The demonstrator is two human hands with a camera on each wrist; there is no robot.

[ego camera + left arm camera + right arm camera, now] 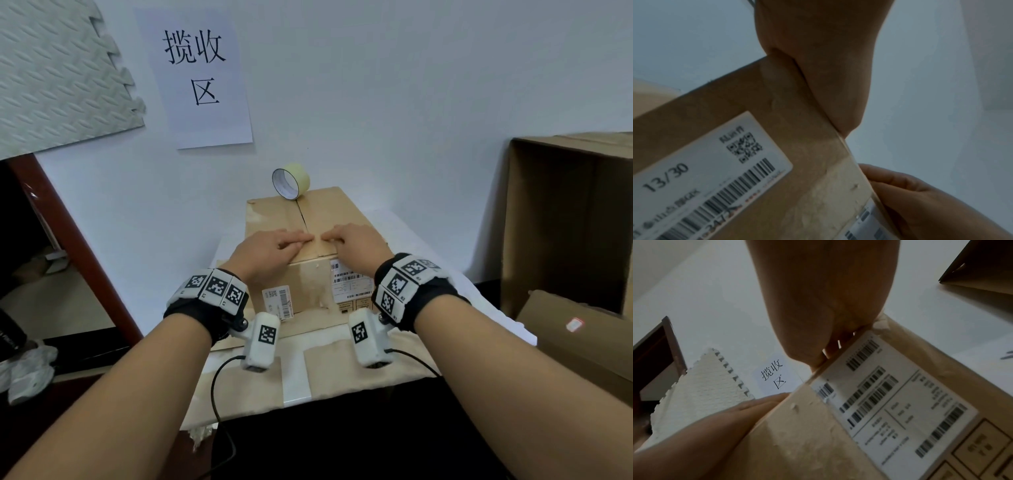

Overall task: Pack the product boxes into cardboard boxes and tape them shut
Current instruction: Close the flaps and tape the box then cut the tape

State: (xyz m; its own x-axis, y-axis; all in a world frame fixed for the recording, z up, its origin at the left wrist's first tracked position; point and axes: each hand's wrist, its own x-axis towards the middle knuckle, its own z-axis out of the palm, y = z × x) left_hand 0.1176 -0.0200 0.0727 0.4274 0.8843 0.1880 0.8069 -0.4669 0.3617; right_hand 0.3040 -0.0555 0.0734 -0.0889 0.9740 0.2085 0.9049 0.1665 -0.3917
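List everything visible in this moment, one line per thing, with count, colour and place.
cardboard box: one, brown, flaps closed, on the table in front of the person.
tape roll: one, pale yellow, standing on edge at the box's far end.
shipping labels: two, white, on the box's near side.
table: one, white, partly covered with brown paper.
large cardboard box: one, brown, open, at right.
paper sign: one, white with black characters, on the wall.
foam mat: one, grey-white, upper left on the wall.
left hand: flat on the box top by the seam.
right hand: flat on the box top, facing the left.
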